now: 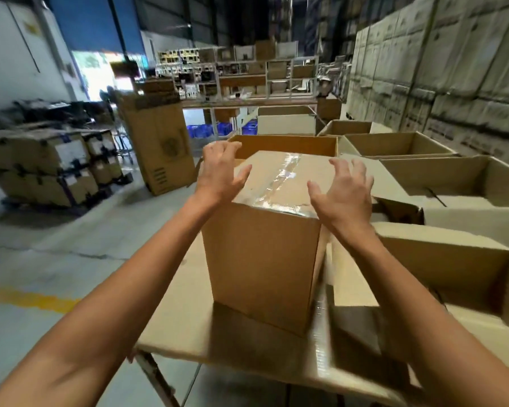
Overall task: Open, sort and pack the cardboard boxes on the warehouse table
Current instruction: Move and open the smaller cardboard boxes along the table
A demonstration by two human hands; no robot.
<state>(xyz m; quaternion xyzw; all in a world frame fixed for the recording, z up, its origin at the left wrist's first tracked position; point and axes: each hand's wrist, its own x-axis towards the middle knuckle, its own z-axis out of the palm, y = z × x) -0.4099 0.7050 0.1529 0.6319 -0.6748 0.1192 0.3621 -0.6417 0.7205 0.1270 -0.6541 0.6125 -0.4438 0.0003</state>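
A tall brown cardboard box (pixel 262 259) stands upright on the table, its top sealed with clear shiny tape (pixel 279 180). My left hand (pixel 221 171) hovers at the box's upper left edge, fingers spread and curled, holding nothing. My right hand (pixel 344 195) hovers at the upper right corner, fingers also spread, apart from the cardboard or barely touching it. Both forearms reach in from the bottom of the view.
The table (pixel 177 327) is covered with flat cardboard. Open empty boxes (pixel 400 145) fill its right side and back. A tall box (pixel 162 148) and stacked cartons (pixel 50 168) stand on the floor at left. Carton stacks (pixel 453 69) wall the right.
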